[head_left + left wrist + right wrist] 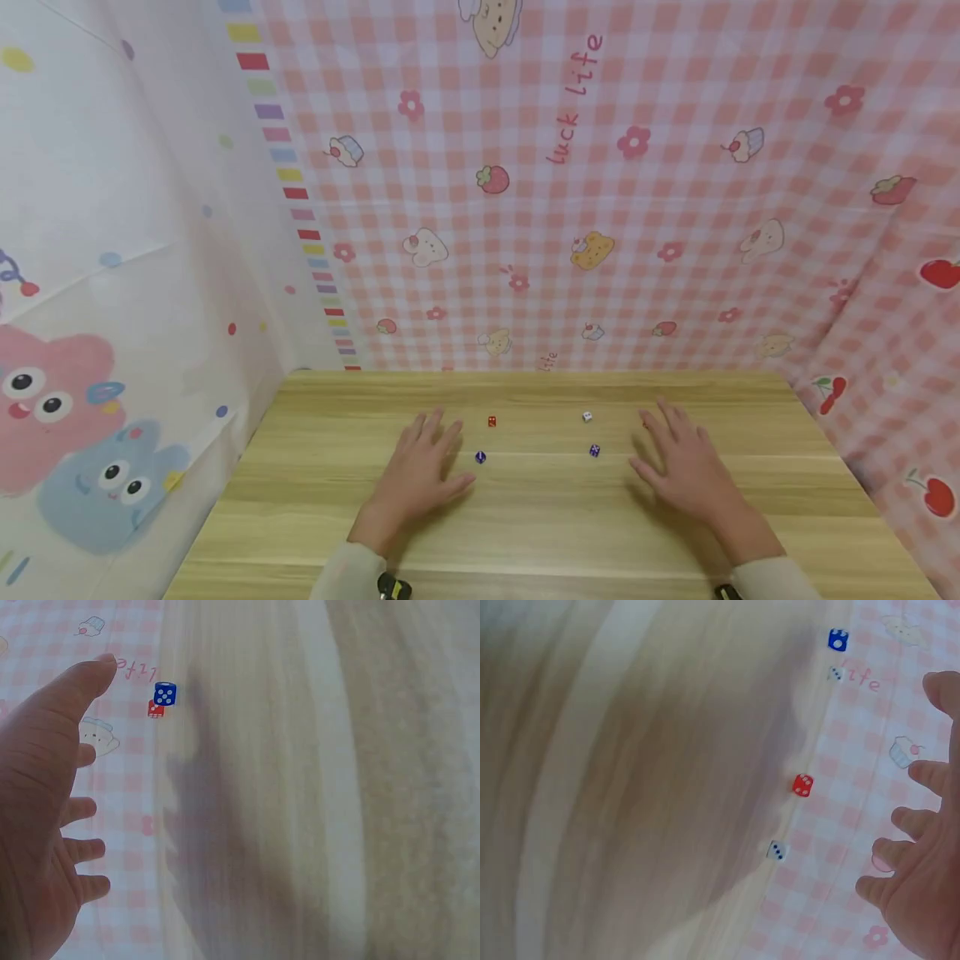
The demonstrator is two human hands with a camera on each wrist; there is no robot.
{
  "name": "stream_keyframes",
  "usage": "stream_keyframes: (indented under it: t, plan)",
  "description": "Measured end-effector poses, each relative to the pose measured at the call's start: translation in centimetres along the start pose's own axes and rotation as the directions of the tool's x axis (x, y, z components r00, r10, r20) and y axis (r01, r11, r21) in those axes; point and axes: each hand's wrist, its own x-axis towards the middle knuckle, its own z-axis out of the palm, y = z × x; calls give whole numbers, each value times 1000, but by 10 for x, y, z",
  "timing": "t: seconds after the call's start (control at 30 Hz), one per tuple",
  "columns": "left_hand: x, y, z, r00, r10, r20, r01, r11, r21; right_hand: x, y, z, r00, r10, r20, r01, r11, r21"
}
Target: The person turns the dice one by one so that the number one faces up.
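Observation:
My left hand (418,471), fingers spread and holding nothing, hovers over the left part of the wooden table. Just right of its thumb sits a blue die (481,457), with a red die (492,422) behind it. The left wrist view shows this blue die (165,694) overlapping the red one (155,709). My right hand (688,471) is also spread and holds nothing. To its left lie a white die (587,417) and a blue die (595,451). Its fingers partly cover another red die (646,424); the right wrist view shows that red die (803,785) and a second white die (777,850).
The wood-grain table (540,533) meets a pink checked cloth (525,208) along its back edge. A white cloth with cartoon figures (135,250) hangs at the left, and checked cloth continues down the right side. Both hands cast shadows on the tabletop.

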Motion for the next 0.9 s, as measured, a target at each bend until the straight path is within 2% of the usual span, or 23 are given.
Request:
stream_keyframes:
  t: [0.13, 0.33, 0.6, 0.7, 0.9]
  plan:
    - [4, 0, -1, 1000, 18, 15, -18, 1000, -22, 3, 9, -3, 999, -34, -23, 34, 999, 19]
    - [13, -3, -2, 997, 81, 2, -81, 996, -37, 8, 24, -4, 995, -80, -65, 82, 996, 25]
    - [25, -5, 0, 995, 102, 11, -101, 992, -78, 14, 45, 0, 985, -132, -113, 137, 990, 36]
    - [29, -4, 0, 993, 116, 9, -115, 989, -92, 15, 54, 0, 985, -138, -103, 143, 989, 48]
    - [32, -2, 5, 990, 130, 45, -122, 980, -154, 16, 70, -1, 996, -85, -5, 85, 990, 115]
